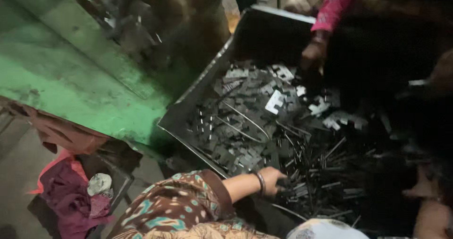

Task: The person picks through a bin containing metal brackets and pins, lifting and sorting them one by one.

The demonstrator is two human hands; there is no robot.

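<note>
My left hand [272,178], with a bangle on the wrist and a brown patterned sleeve, reaches into a metal tray [181,114]. Its fingers are curled around dark thin metal strips [311,182] at the near side of the pile. The tray holds a heap of small flat stamped metal pieces [245,111], some bright and E-shaped [275,102]. My right hand [422,189] shows only as a dim, blurred shape at the dark lower right edge, over the pile. I cannot make out its fingers.
Another person's hand [314,55] in a pink sleeve reaches into the tray's far side. A green painted metal surface [71,74] slopes at the left. Maroon and pink cloth [71,192] lies in a small crate at the lower left.
</note>
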